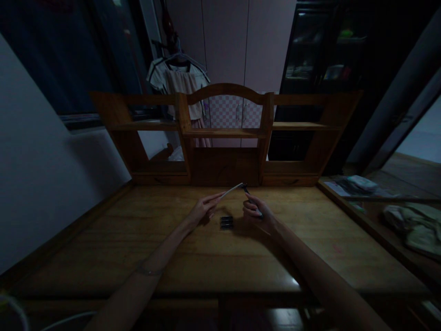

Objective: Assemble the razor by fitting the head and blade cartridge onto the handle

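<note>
My left hand (206, 206) is closed on a thin white stick (233, 189), which slants up and to the right from the fingers. My right hand (257, 211) is wrapped round the dark handle of a small tool (245, 188). The tool's head is beside the far tip of the stick; whether they touch is too small to tell. Between my hands and slightly nearer, a few small dark items (226, 223) lie in a stack of rows on the wooden desk (138, 239).
A wooden shelf unit (225, 133) stands along the desk's back edge. Folded cloth (416, 227) and a plastic-wrapped item (361, 183) lie on a lower surface at the right. A wall rises at the left. Clothes (186, 82) hang behind the shelf.
</note>
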Demonstrator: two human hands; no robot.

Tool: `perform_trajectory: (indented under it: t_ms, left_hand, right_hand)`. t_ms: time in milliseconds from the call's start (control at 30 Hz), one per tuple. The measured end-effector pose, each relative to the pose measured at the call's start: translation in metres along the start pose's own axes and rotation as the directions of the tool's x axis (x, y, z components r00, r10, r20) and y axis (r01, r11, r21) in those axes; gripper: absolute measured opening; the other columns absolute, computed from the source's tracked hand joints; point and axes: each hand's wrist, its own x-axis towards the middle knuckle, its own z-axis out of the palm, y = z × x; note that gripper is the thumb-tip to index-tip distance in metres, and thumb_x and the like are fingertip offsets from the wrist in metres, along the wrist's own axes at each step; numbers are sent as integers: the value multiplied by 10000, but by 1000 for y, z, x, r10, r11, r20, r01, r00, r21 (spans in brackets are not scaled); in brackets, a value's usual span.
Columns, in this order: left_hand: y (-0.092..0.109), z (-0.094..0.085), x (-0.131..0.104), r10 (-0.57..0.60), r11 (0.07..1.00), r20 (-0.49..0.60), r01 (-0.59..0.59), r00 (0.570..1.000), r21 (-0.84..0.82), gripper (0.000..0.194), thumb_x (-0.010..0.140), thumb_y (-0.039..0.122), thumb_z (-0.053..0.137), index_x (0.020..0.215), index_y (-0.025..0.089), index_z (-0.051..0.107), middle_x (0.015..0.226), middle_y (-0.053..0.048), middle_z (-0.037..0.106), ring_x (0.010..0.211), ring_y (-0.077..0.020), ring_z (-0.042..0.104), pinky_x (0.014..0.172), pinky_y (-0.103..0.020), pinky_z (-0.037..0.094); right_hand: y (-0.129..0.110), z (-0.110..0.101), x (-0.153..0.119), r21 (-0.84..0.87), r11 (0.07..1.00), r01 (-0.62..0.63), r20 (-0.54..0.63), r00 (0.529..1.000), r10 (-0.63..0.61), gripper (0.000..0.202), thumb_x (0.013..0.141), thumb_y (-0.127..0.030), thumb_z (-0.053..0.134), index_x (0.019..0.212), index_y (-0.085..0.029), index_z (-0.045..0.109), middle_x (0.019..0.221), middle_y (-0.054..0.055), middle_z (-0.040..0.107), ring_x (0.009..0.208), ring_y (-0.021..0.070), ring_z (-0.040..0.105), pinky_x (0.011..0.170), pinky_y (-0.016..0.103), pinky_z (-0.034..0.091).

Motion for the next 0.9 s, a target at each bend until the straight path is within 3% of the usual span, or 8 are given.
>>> perform_trajectory:
  t_ms: [167, 333, 600, 900]
  left_hand:
    - [-2, -1, 1, 43, 998, -20, -43, 999, -39, 546, 787, 393, 605, 1274, 163, 522, 491, 105, 210, 373, -31, 187, 372, -176, 173]
    - [-4, -2, 1, -38, 999, 7, 38, 999, 29, 560, 789, 430, 592, 1274, 159, 523, 468, 105, 232, 345, -34, 197, 356, -182, 160]
    - [1, 1, 1, 1, 999, -29, -3, 1000, -48, 555, 775, 415, 611, 1257, 151, 538, 467, 109, 220, 353, -26, 193, 363, -173, 156]
    - [-3, 2, 0, -35, 999, 1, 35, 999, 13, 566, 785, 439, 595, 1272, 160, 524, 459, 107, 240, 340, -31, 215, 348, -180, 147]
  right_hand:
    - [0, -3, 1, -3, 1000, 0, -8, 1000, 0, 507, 916, -475, 353, 497, -204, 260, 355, -72, 272, 277, 68, 234, 306, 199, 180]
    - [2, -8, 4, -24, 1000, -20, -40, 999, 19, 512, 904, -488, 382, 498, -201, 257, 352, -75, 283, 276, 65, 239, 308, 193, 188]
    - [3, -14, 5, -47, 999, -27, -55, 998, 25, 527, 910, -507, 347, 492, -205, 240, 342, -71, 288, 274, 65, 230, 309, 194, 192]
    - [6, -15, 5, -34, 999, -20, -73, 997, 18, 509, 908, -493, 356, 507, -197, 252, 351, -67, 304, 288, 65, 250, 329, 187, 214]
